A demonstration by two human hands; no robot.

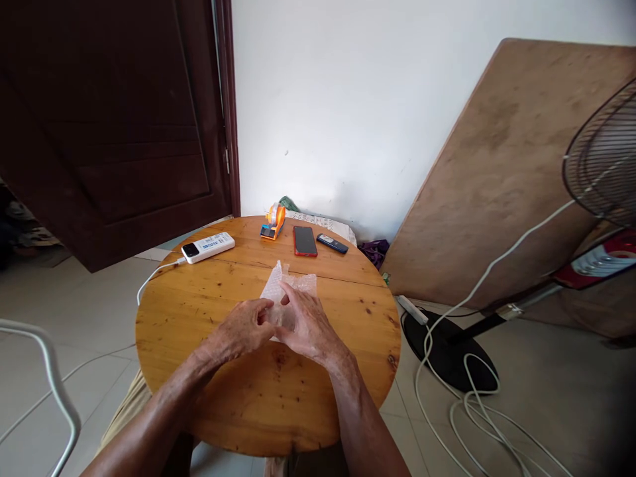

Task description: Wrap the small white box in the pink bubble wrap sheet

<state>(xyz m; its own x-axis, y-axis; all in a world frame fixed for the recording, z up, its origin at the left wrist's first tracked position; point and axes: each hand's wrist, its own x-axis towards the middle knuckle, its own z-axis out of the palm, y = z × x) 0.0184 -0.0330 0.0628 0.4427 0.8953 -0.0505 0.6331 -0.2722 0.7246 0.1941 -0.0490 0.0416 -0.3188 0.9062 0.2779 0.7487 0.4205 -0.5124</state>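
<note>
A clear sheet of bubble wrap (272,289) lies at the middle of the round wooden table (173,331), its far edge slightly raised. Over its near left part, my left hand (247,324) has its fingers curled at the plastic. From the right, my right hand (308,326) rests on the wrap with its thumb and fingers bent around the same spot. Something small and clear or pale shows between the hands, too indistinct to name; the fingers partly cover it.
Toward the table's far side are a white power bank (209,247) with a cable, an orange tape dispenser (273,223), a red-edged phone (305,241) and a small dark phone (332,244). A fan base (447,351) and loose cables lie on the floor at right.
</note>
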